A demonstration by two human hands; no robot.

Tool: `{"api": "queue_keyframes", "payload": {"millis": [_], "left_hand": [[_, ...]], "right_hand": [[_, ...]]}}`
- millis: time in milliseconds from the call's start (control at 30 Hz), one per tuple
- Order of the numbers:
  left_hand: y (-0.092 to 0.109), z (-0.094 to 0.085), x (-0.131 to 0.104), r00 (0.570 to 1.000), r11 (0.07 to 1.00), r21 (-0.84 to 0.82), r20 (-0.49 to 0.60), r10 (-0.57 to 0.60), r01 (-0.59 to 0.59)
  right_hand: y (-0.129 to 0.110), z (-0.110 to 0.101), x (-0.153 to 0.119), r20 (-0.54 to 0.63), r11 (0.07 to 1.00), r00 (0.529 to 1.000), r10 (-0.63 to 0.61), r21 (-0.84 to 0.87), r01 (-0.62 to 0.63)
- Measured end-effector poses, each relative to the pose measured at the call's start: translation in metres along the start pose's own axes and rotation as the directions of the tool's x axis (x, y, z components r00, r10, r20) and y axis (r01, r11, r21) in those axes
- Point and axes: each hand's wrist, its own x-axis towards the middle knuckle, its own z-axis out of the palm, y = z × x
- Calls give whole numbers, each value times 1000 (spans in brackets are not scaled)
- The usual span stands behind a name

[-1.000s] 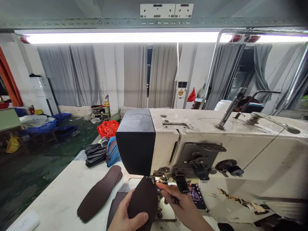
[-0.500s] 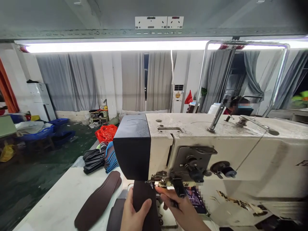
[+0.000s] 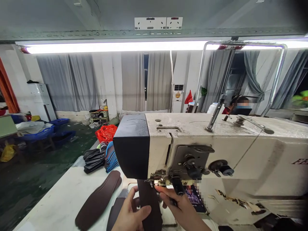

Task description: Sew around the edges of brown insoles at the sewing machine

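A dark brown insole (image 3: 149, 200) lies under the needle area of a white sewing machine (image 3: 187, 128), its far end hidden below the machine head. My left hand (image 3: 133, 210) grips its left edge, thumb on top and fingers curled beside and beneath. Close to the needle, the index finger of my right hand (image 3: 181, 205) reaches the insole's right edge. The other right fingers are curled around a small dark object (image 3: 173, 202), too covered to name. Left of my hands, more brown insoles (image 3: 98, 200) rest on the white table (image 3: 55, 199).
Behind the insoles sit black pieces (image 3: 93, 160), blue-edged insoles (image 3: 111, 157) and a red plastic bag (image 3: 105, 133). A lit phone (image 3: 195, 199) lies under the machine arm. Across the room, a person (image 3: 242, 104) sits beyond the machine. A tube lamp (image 3: 115, 47) hangs overhead.
The insole has turned slightly, its near end shifting right. My left hand has slid a little down and left along it, fingers more bent. My right hand stays nearly in place.
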Motion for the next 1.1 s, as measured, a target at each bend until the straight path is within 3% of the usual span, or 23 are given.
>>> {"api": "queue_keyframes", "payload": {"millis": [200,433,567,700,800,900,1000,1100], "left_hand": [[25,-4,6,997,994,98,57,-57,51],[24,-1,19,997,990,124,-28,68,-64],[15,0,23,984,989,78,-116,135,-127],[6,8,21,962,982,-74,-222,156,-176],[-4,19,21,912,951,-226,-395,109,-212],[-20,29,19,866,927,-294,-496,59,-232],[-39,32,6,880,940,-289,-474,26,-184],[-36,21,-9,931,985,-44,-337,141,-165]], "right_hand": [[5,3,-3,2,1000,1000,12,22,-12],[0,0,1,71,997,996,50,61,-54],[2,1,1,37,998,998,46,34,-47],[2,3,1,21,998,999,41,44,-42],[0,2,2,24,996,999,44,75,-46],[-2,1,3,30,993,998,57,99,-60],[-3,1,2,28,992,998,59,111,-62],[-2,2,2,23,992,998,50,117,-52]]}}
